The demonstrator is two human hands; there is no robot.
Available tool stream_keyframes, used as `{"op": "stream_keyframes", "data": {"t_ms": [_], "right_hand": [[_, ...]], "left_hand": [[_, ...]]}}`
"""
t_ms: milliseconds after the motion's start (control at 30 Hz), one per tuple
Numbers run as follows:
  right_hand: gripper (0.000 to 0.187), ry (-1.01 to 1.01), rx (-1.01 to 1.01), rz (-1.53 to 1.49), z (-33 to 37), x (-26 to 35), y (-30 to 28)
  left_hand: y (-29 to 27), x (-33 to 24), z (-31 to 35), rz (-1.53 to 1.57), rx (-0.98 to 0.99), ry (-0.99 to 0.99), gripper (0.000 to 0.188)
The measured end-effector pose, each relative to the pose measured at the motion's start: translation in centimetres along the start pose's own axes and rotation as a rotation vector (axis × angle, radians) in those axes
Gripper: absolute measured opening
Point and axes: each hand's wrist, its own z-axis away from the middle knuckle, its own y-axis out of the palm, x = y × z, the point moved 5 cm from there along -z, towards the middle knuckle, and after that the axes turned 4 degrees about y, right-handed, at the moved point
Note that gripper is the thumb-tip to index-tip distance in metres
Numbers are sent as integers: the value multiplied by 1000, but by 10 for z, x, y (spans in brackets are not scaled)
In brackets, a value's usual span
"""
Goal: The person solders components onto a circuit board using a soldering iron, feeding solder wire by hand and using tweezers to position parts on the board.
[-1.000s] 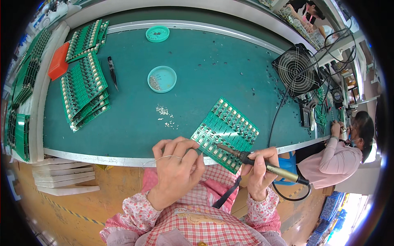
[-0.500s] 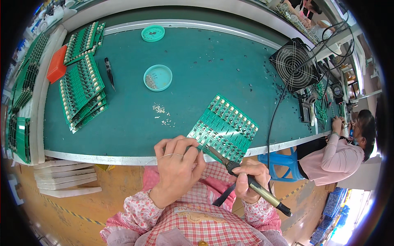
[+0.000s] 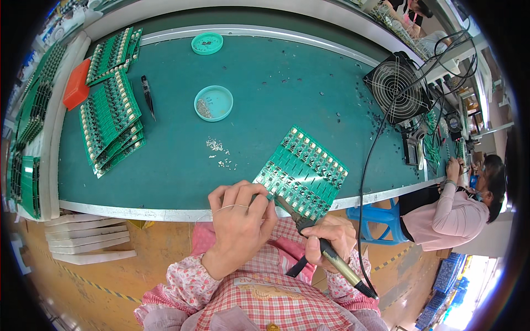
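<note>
Gripping a soldering iron [image 3: 323,248], the right hand [image 3: 330,238] had its fingers wrapped tight, tip on the green circuit board [image 3: 302,171] at the bench [image 3: 265,83] edge. Left hand [image 3: 240,220] fingers pinched thin solder wire [image 3: 223,208] beside that tip.

packages: a stack of flat white boxes [image 3: 88,243] lies under the near left edge of the table | a pile of blue boxes [image 3: 444,281] sits on the floor far to the right | labels: none seen | signs: none seen | screens: none seen
</note>
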Motion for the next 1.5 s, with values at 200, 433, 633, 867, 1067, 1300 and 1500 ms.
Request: {"op": "stream_keyframes", "data": {"t_ms": [200, 433, 633, 867, 1067, 1300, 1500], "right_hand": [[18, -163, 48, 98, 6, 4, 7], [22, -328, 105, 242, 10, 12, 15], [25, -94, 83, 26, 7, 9, -2], [17, -19, -23, -2, 15, 2, -13], [13, 30, -78, 8, 18, 2, -16], [13, -2, -79, 3, 18, 1, -11], [17, -23, -40, 6, 17, 1, -8]], "left_hand": [[0, 2, 2, 3, 4, -3, 19], [-4, 3, 3, 47, 18, 7, 17], [-5, 4, 4, 70, 35, 10, 17], [-3, -1, 4, 43, 63, 9, 13], [2, -5, 4, 2, 77, 20, 13], [4, -5, 3, -14, 86, 27, 14], [4, -7, 1, -30, 97, 31, 15]]}}
